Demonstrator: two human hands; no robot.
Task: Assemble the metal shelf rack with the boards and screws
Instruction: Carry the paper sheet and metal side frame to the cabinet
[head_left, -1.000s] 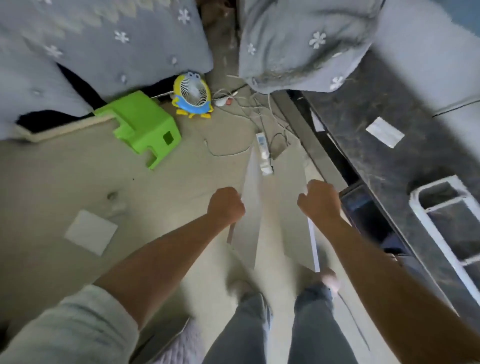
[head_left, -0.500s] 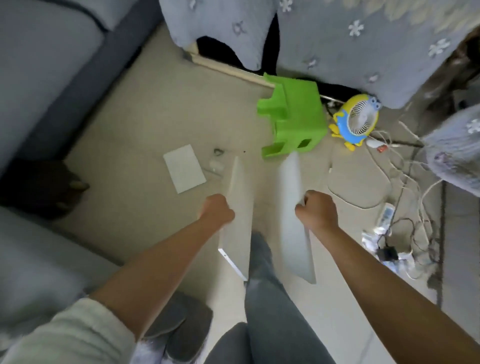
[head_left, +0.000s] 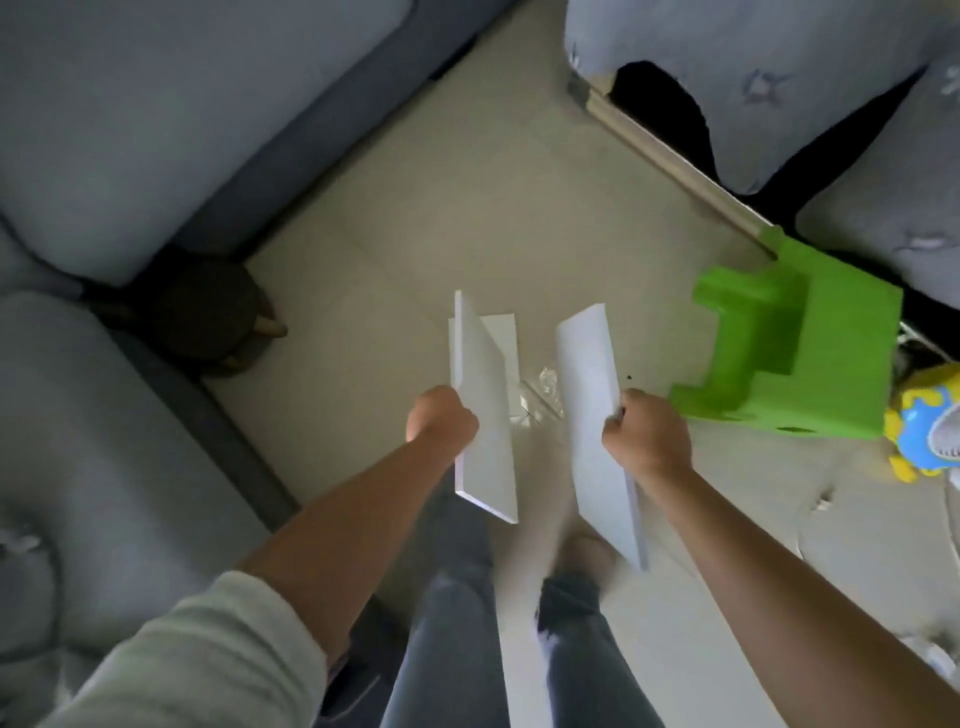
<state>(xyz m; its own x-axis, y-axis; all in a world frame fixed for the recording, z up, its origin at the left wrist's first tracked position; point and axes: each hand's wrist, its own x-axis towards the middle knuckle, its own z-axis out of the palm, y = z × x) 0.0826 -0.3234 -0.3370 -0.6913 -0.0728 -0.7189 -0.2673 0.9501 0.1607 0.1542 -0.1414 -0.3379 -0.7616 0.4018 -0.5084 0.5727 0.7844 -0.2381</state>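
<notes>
Boards, two flat white rectangular panels, hang edge-up in the air above the person's legs, one in each fist and apart from each other with a gap of floor showing between them. Nearest the camera, the legs in grey-blue jeans (head_left: 457, 623) stand on the pale tiled floor (head_left: 467, 218), and a light grey sleeve (head_left: 208, 654) covers the left upper arm while both forearms are bare. The left hand (head_left: 441, 422) has its fingers curled tight round the long edge of the left white board (head_left: 485, 415), which stands almost vertical with its lower corner pointing down toward the knees. The right hand (head_left: 647, 441) likewise clamps its fingers on the outer edge of the right white board (head_left: 592, 415), which leans a little so its broad face turns toward the left one. Just beyond the boards, a third flat white panel (head_left: 501, 338) lies on the floor, partly hidden behind the left board, and a crumpled clear plastic bag (head_left: 543, 395) sits beside it; its contents are too blurred to tell. To the right stands a bright green plastic step stool (head_left: 810, 353), with a yellow and blue toy-like desk fan (head_left: 930, 426) at the frame's edge next to it. On the left, a dark round stool (head_left: 208, 306) is tucked against a grey upholstered sofa (head_left: 156, 114). Farthest off, a grey flowered cloth (head_left: 779, 78) drapes over furniture.
</notes>
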